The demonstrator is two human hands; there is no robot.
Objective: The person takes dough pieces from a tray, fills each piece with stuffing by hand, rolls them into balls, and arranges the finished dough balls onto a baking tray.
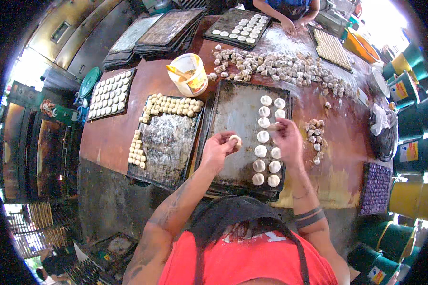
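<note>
My left hand (215,151) pinches a small round piece of pale dough (235,141) between thumb and fingers, above the bare part of a dark baking tray (230,114). On that tray's right side, flattened dough rounds (260,151) lie in two columns. My right hand (290,140) hovers over the right column and partly covers it. Its fingers are bent and smeared by motion, so what they hold, if anything, cannot be made out. To the left, a floury tray (169,142) carries small dough balls (173,104) along its far and left edges.
A white bucket (191,90) with orange contents and a handled tool stands beyond the trays. Many brownish lumps (280,66) cover the far table; a smaller group (315,135) lies at right. Stacked trays (171,33) stand far left. Across the table, another person's hands (290,27) work.
</note>
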